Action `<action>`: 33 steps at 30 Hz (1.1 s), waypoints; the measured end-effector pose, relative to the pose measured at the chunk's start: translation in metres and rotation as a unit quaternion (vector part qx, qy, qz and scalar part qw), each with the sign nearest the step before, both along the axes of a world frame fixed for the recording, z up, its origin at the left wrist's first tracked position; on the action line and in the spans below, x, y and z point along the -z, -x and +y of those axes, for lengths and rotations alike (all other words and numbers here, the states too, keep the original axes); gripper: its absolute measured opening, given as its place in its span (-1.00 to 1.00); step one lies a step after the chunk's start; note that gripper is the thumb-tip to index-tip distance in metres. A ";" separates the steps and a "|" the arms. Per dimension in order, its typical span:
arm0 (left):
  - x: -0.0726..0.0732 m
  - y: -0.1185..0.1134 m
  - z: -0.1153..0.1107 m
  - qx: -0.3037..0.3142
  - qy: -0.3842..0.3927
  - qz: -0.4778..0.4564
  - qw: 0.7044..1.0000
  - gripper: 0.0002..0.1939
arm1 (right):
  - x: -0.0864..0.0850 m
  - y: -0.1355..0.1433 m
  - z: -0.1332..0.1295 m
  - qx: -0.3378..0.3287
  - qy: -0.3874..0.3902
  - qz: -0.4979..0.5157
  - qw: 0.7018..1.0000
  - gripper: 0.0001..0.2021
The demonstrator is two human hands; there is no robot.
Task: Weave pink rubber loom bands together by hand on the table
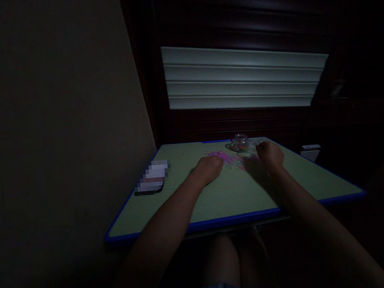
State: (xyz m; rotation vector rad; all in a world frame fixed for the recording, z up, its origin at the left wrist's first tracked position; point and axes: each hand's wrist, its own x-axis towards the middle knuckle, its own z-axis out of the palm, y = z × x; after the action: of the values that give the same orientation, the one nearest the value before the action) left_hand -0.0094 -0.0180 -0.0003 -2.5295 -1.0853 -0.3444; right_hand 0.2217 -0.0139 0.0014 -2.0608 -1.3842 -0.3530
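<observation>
A loose pile of small, thin, mostly pink pieces [228, 158], perhaps rubber bands, lies on the pale green tabletop [236, 198]. My left hand [210, 168] rests at the near left edge of this pile, its fingers curled closed. Raised a little over the table, right of the pile, is my right hand [271, 155], with fingers pinched together. Dim light hides what either hand holds, if anything. Behind the pile, left of my right hand, stands a clear round jar [240, 143] with multicoloured small pieces inside. Something translucent lies beside the jar, partly hidden by that hand.
A flat, pixelated object [153, 177] with a dark edge lies near the table's left side. Blue trim [231, 221] borders the table. To the left rises a plain wall [59, 105]; dark panelling with a pale slatted section [240, 78] stands behind.
</observation>
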 end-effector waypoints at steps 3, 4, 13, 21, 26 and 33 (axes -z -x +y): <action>0.001 0.000 0.001 0.002 -0.002 0.002 1.000 -0.72 | 0.001 0.000 0.000 -0.004 -0.004 -0.006 1.000 -0.64; 0.001 0.000 0.002 0.002 -0.004 0.002 1.000 -0.72 | 0.001 0.000 0.000 -0.005 -0.008 -0.007 1.000 -0.64; 0.001 0.000 0.000 0.001 -0.008 -0.002 1.000 -0.72 | 0.000 0.000 -0.001 -0.013 -0.016 -0.017 1.000 -0.65; 0.001 0.000 0.000 -0.003 -0.003 0.000 1.000 -0.73 | 0.001 0.000 0.000 -0.015 -0.035 -0.022 0.999 -0.68; 0.002 0.000 0.002 -0.001 -0.005 0.002 1.000 -0.72 | -0.001 0.004 0.001 -0.052 -0.044 -0.038 0.997 -0.70; 0.000 -0.001 -0.001 -0.002 0.003 0.001 1.000 -0.71 | 0.000 0.017 0.006 -0.278 -0.032 -0.029 0.960 -0.75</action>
State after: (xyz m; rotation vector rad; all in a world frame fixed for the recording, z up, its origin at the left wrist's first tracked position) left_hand -0.0087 -0.0186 -0.0002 -2.5322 -1.0913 -0.3395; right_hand 0.2043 -0.0075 0.0012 -1.5313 -1.8824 -0.2104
